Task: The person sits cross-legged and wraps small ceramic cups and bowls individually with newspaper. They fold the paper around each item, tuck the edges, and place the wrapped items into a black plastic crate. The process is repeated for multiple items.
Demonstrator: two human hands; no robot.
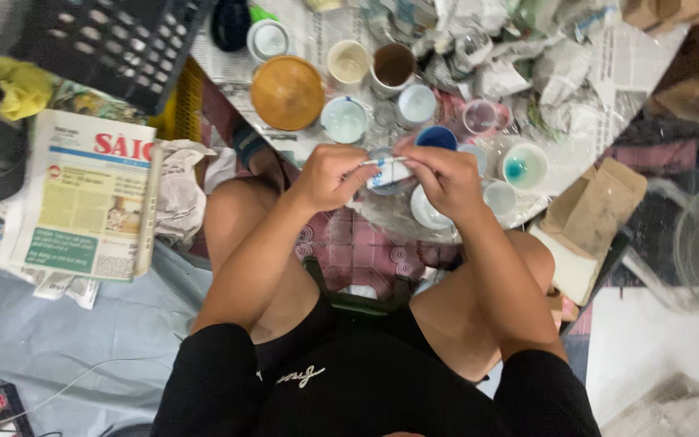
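head view: fingers of the left hand (329, 176) pinched on a thin blue-tipped brush (372, 162), laid against a small white piece (390, 174) gripped in the right hand's (444, 180) fingertips, held just over the knees. blue marks already on the piece, white showing too, so judged partly painted, not finished. just beyond, small cups on newspaper: deep blue cup (436, 137), turquoise cup (524, 167), pale cups (345, 120), orange lid (287, 92). further out, folded newspaper (86, 198) far left, cardboard (592, 222) to the right.

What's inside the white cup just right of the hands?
The white cup holds a blue-green pool at its bottom; the inner walls look bare. Beneath it lies a clear plastic sheet; what is directly under the cup is covered.
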